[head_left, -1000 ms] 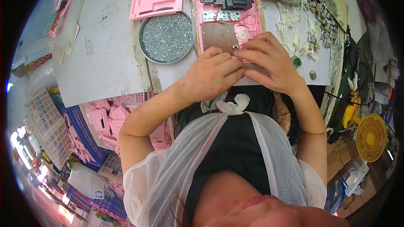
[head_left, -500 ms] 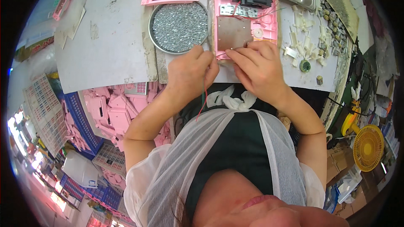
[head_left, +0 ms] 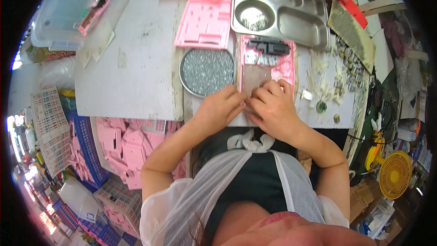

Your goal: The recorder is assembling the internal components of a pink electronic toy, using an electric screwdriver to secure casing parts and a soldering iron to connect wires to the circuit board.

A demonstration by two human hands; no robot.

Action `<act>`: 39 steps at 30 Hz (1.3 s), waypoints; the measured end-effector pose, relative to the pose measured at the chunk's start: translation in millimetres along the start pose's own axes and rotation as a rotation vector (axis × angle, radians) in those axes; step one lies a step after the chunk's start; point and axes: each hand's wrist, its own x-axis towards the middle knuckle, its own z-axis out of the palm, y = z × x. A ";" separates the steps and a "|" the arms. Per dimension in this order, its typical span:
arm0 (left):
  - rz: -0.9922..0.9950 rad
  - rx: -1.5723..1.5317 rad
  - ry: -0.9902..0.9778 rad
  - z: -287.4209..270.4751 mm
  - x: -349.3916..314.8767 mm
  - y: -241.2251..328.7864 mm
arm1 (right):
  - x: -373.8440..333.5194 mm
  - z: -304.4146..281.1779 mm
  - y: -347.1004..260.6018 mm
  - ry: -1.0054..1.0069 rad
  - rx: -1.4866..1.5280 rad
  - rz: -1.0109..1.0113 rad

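A pink plastic casing (head_left: pixel 288 67) lies open on the table in front of me. It has a brown plate (head_left: pixel 255 76) inside and a black slotted part (head_left: pixel 273 47) along its far end. My left hand (head_left: pixel 221 109) pinches at the casing's near left corner, with a thin red wire trailing below it, barely visible. My right hand (head_left: pixel 274 110) rests over the casing's near edge, fingers bent and closed beside the left fingertips. What lies between the right fingertips is hidden. A round metal dish (head_left: pixel 207 73) full of small silvery metal pieces stands left of the casing.
A steel compartment tray (head_left: pixel 302 25) stands beyond the casing, beside stacked pink panels (head_left: pixel 205 23). White plastic pieces (head_left: pixel 321 75) and small blocks (head_left: pixel 353 61) are scattered to the right. Below the table's left edge sit many pink parts (head_left: pixel 127 150). A yellow fan (head_left: pixel 395 175) stands lower right.
The view has tilted, so the table sits lower and more of the tray shows. My left hand has moved right to meet my right hand at the casing's near edge.
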 end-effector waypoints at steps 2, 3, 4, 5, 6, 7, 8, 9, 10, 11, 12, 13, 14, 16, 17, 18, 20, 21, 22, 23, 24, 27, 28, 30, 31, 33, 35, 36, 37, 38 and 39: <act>0.044 0.018 -0.037 -0.1 -1.9 -6.8 | 22.1 -33.9 14.1 0.020 0.083 -0.024; 0.062 0.026 -0.055 -2.1 -2.5 -6.8 | 41.6 -47.8 30.3 0.087 0.109 -0.020; 0.090 0.025 -0.039 -4.5 -1.0 -3.9 | 64.4 -61.3 49.8 0.152 0.134 -0.013; 0.083 0.041 -0.055 -6.5 -1.1 -2.2 | 97.4 -72.0 78.3 0.210 0.067 -0.035; 0.073 0.053 -0.072 -7.9 -2.6 -1.8 | 134.0 -84.6 94.5 0.174 0.162 0.147; 0.071 0.058 -0.090 -8.0 -1.7 -2.3 | 168.9 -89.5 122.3 0.204 0.183 0.187; 0.042 0.058 -0.093 -8.7 -4.8 -2.8 | 210.0 -88.0 151.9 0.206 -0.022 0.179; 0.033 0.054 -0.099 -8.9 -4.9 -2.1 | 247.1 -79.2 198.9 0.350 -0.126 0.122; 0.080 0.034 -0.140 -5.0 10.0 -1.0 | 278.9 -73.8 276.0 0.331 -0.289 0.468; 0.069 0.026 -0.155 -3.0 12.2 -3.1 | 295.8 -68.8 302.9 0.373 -0.358 0.582; 0.086 0.028 -0.165 -0.6 14.6 -5.1 | 309.6 -68.9 328.9 0.413 -0.427 0.702; 0.089 0.025 -0.149 -1.3 12.8 -5.5 | 314.4 -84.3 325.5 0.533 -0.449 0.608; 0.078 0.029 -0.131 -3.3 7.8 -4.1 | 321.6 -88.2 315.6 0.648 -0.453 0.505; 0.069 0.031 -0.100 -4.4 2.4 -2.6 | 324.1 -82.3 293.7 0.655 -0.465 0.417; 0.061 0.026 -0.102 -5.0 1.8 -3.0 | 325.9 -80.7 288.7 0.658 -0.475 0.378; 0.057 0.020 -0.105 -5.4 2.0 -3.8 | 328.7 -80.8 291.2 0.657 -0.515 0.309; 0.055 0.010 -0.110 -6.4 2.4 -3.0 | 327.4 -81.0 300.4 0.644 -0.593 0.175; 0.063 0.008 -0.111 -8.0 4.6 -3.2 | 328.8 -82.5 304.9 0.621 -0.614 0.176; 0.066 0.008 -0.115 -9.1 4.7 -1.6 | 329.9 -84.1 308.6 0.598 -0.631 0.180; 0.074 0.009 -0.113 -9.2 5.7 -1.2 | 330.2 -86.9 312.9 0.574 -0.650 0.185; 0.085 0.010 -0.112 -9.0 8.4 -1.5 | 330.3 -91.7 318.1 0.628 -0.648 0.144; 0.098 -0.003 -0.097 -5.3 12.7 -2.1 | 323.0 -106.0 299.1 0.840 -0.525 0.039; 0.077 0.003 -0.101 -4.4 9.5 -3.5 | 315.9 -107.4 262.3 0.859 -0.427 -0.044; 0.046 0.009 -0.103 -3.3 5.3 -7.7 | 268.6 -106.4 167.9 0.847 0.322 0.036; 0.019 0.023 -0.086 -3.7 1.3 -8.4 | 237.4 -100.6 140.8 0.681 0.535 -0.080; 0.012 0.025 -0.074 -4.3 -2.0 -5.2 | 125.3 -95.2 84.8 0.354 0.482 0.192; 0.058 0.000 -0.065 -3.5 5.7 -0.9 | 47.7 -92.5 55.7 0.154 0.308 0.090; 0.050 -0.011 -0.054 -3.9 7.5 2.1 | 18.2 -80.0 49.1 0.099 0.297 0.165; 0.043 -0.009 -0.057 -4.3 6.4 3.5 | -1.6 -67.4 45.6 0.096 0.309 0.245; 0.039 -0.009 -0.061 -4.4 7.1 3.5 | -18.6 -56.7 43.2 0.095 0.316 0.327; 0.032 0.003 -0.061 -5.2 6.7 3.5 | -29.9 -46.0 42.9 0.097 0.331 0.399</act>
